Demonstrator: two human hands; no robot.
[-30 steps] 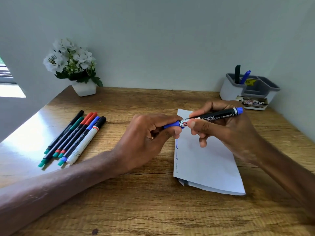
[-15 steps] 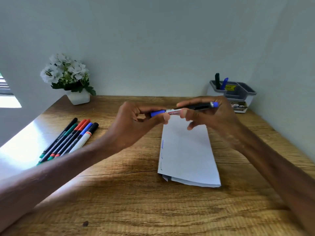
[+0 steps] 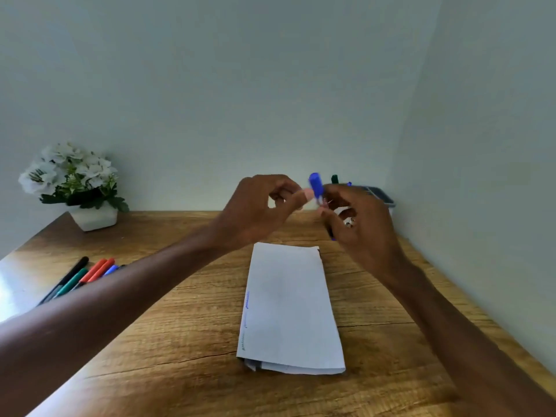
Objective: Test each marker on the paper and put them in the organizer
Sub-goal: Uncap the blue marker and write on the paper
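I hold a blue marker upright above the far end of the desk, blue cap on top. My right hand grips its black barrel, which is mostly hidden by the fingers. The curled thumb and forefinger of my left hand pinch the cap from the left. The folded white paper lies below on the desk with short colour strokes along its left edge. The grey organizer stands behind my right hand in the far right corner, with a dark marker upright in it. Several markers lie at the left, partly behind my left forearm.
A white pot of white flowers stands at the far left of the wooden desk. Walls close the desk in at the back and on the right.
Both hands rose off the paper and moved away from me toward the organizer. The marker swung from lying level to standing upright. The view tilted up.
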